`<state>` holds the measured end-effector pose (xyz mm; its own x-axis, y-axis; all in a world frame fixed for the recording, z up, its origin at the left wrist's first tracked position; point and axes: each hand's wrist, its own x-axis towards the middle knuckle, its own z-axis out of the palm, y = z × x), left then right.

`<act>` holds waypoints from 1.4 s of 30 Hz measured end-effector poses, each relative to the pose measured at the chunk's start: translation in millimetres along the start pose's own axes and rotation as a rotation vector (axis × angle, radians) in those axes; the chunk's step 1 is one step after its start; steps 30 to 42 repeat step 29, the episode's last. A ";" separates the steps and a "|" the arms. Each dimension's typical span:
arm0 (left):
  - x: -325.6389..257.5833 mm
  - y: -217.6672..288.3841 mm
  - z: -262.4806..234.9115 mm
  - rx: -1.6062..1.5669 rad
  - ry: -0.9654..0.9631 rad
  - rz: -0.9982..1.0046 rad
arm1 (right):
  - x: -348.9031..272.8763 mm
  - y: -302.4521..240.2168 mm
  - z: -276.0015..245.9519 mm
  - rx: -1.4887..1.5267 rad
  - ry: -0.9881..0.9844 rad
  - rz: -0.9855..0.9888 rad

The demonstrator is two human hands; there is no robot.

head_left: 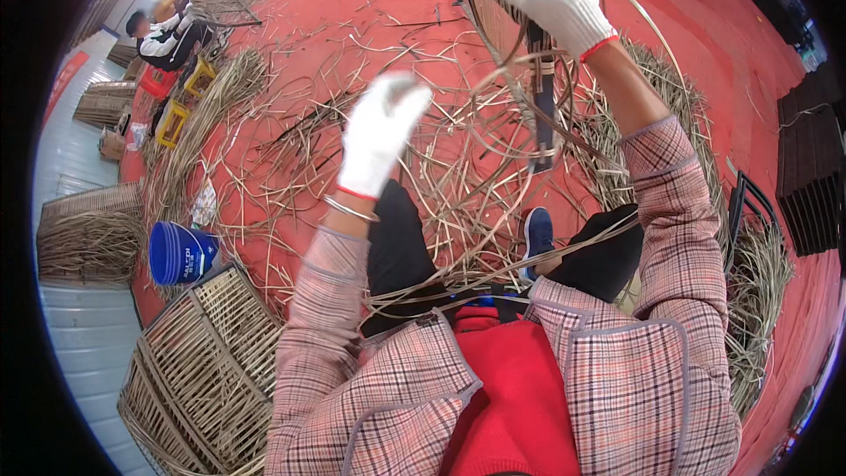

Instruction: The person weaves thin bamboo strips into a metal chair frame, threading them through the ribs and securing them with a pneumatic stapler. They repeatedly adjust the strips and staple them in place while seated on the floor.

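Observation:
A woven rattan panel (493, 13) on a dark frame stands tilted in front of me, running off the top edge. My right hand (568, 4), in a white knit glove, is closed around the upper part of its dark frame bar (543, 92), thumb pointing left. Loose tan strands (507, 115) hang and loop about the lower end of this bar. To the left, apart from the panel, my gloved left hand (381, 132) is raised over the littered floor. Motion blurs its fingers, so whether it grips a strand cannot be made out.
Cut strands cover the red floor (352, 44). Left are a blue bucket (181, 254), a woven panel (207, 370), a strand bundle (211, 115) and yellow crates (173, 123); a seated person (167, 40) works beyond. Right are more strands (760, 300) and stacked dark panels (806, 167).

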<state>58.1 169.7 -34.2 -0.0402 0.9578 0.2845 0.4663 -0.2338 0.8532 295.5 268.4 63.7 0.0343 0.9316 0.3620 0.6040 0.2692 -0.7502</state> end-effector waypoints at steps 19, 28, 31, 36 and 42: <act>-96.8 -43.0 -22.0 -1.377 0.577 -0.521 | -132.3 46.4 54.7 -0.408 -0.519 -0.856; -209.0 -137.9 -104.7 -1.259 0.375 -0.446 | -282.3 43.5 143.6 -0.282 -0.473 -0.628; -216.7 -158.2 -113.1 -0.996 0.533 -0.470 | -290.8 49.6 141.8 -0.212 -0.324 -0.700; -216.7 -158.2 -113.1 -0.996 0.533 -0.470 | -290.8 49.6 141.8 -0.212 -0.324 -0.700; -216.7 -158.2 -113.1 -0.996 0.533 -0.470 | -290.8 49.6 141.8 -0.212 -0.324 -0.700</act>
